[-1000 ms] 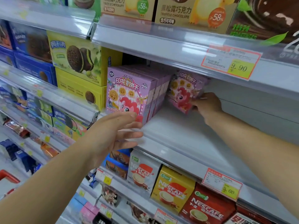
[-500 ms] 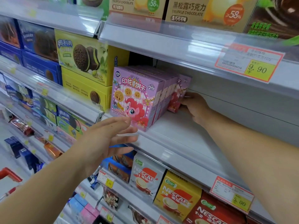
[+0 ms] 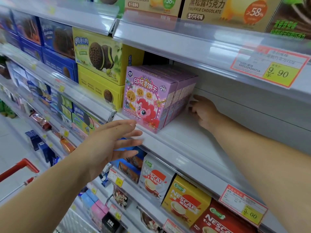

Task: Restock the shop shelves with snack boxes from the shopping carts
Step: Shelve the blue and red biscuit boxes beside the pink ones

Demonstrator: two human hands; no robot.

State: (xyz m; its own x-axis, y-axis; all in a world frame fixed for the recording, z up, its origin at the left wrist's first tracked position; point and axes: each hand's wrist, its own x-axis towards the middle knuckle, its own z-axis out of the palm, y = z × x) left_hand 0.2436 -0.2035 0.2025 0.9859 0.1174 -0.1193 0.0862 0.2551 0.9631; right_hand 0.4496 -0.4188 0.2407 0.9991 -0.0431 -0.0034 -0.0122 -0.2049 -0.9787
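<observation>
Cart handle (image 3: 18, 167): red, 8 o'clock of left grip.
Left grip (image 3: 111, 145): fingers spread, empty, before the shelf (image 3: 193, 142) edge.
Yellow cookie boxes (image 3: 102, 64): 9 o'clock, against the pink row.
Pink snack boxes (image 3: 151, 98): upright row on shelf.
Right grip (image 3: 203, 111): 3 o'clock of row, loosely bent, empty.

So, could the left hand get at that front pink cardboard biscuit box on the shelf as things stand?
Probably yes. The left hand is open, just below and in front of the front pink cardboard biscuit box, which stands at the edge of the white shelf with nothing between them.
</observation>
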